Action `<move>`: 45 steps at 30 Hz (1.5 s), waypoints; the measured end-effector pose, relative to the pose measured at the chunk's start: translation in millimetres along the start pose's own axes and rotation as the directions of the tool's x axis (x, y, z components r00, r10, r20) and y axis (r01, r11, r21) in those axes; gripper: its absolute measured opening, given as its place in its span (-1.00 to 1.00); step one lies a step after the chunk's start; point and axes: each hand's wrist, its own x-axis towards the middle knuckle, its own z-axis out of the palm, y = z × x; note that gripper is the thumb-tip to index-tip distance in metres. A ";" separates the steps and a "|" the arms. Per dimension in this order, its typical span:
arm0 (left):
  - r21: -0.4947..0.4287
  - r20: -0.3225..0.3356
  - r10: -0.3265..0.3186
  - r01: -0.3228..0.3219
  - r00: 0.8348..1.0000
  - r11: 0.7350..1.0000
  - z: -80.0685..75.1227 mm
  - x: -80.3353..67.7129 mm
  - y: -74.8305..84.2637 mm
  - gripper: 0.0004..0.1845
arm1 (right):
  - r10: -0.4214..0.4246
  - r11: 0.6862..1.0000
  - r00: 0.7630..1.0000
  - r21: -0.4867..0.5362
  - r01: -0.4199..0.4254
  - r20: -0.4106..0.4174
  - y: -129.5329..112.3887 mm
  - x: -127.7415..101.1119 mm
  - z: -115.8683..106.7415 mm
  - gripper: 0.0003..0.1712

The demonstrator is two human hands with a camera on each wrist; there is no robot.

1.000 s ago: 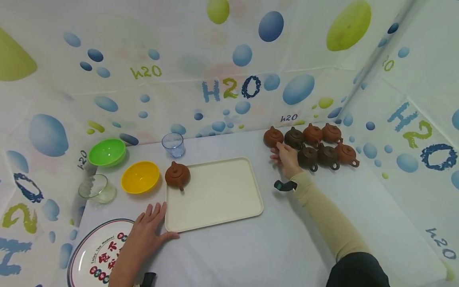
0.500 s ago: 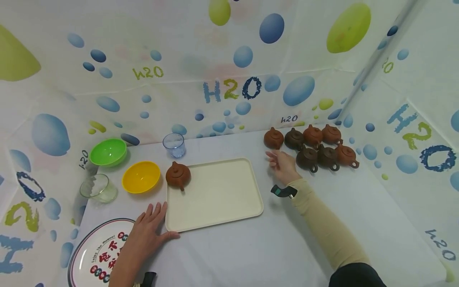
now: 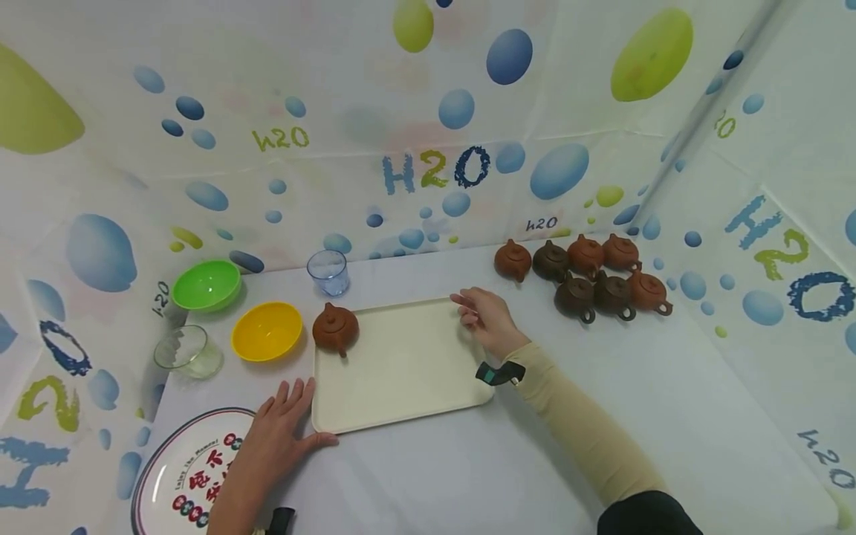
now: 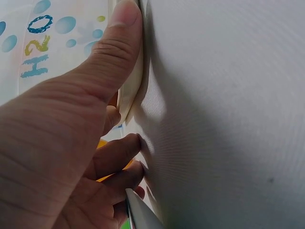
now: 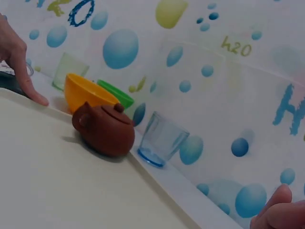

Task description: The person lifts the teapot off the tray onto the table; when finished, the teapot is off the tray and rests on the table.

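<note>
1. Furthest left, a green bowl, a clear glass and a yellow bowl sit on the table, with a printed plate at the near edge.
2. Next, the left hand lies flat on the cloth, fingers straight and holding nothing, its thumb pressed against the near left corner of the cream tray.
3. One brown teapot stands on the tray's far left corner, just beside the yellow bowl; a blue cup stands behind it.
4. Over the tray's far right corner, the right hand hovers, fingers loosely curled and holding nothing.
5. Far right, seven teapots cluster in two rows, well apart from that hand.
</note>
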 end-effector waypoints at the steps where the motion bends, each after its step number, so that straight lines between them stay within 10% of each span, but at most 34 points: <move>1: 0.003 0.002 -0.001 0.001 1.000 1.000 0.8 -0.1 -0.1 0.19 | 0.001 1.000 1.000 -0.012 -0.001 0.005 3.8 -1.3 3.6 -0.19; 11: 0.011 0.007 -0.007 0.007 1.000 1.000 0.4 0.2 0.7 0.20 | 0.074 0.988 0.986 -0.142 -0.053 0.152 50.1 -17.7 34.7 -0.41; 19: -0.006 -0.020 0.007 -0.007 1.000 1.000 2.9 1.0 1.8 0.17 | 0.287 0.946 0.892 -0.247 -0.208 0.349 87.6 -26.8 60.4 -0.35; 26: -0.002 -0.022 0.007 -0.007 1.000 1.000 4.1 0.0 1.2 0.16 | 0.302 0.930 0.851 -0.327 -0.165 0.429 113.6 -30.1 92.0 -0.34; 35: 0.007 -0.021 0.017 -0.017 1.000 1.000 1.3 -0.7 0.5 0.18 | 0.284 0.927 0.846 -0.356 -0.120 0.452 131.1 -23.2 118.2 -0.50; 45: 0.001 -0.017 0.001 -0.001 1.000 1.000 1.9 -0.6 1.4 0.18 | 0.206 0.915 0.892 -0.403 -0.029 0.403 137.1 -17.4 126.6 -0.60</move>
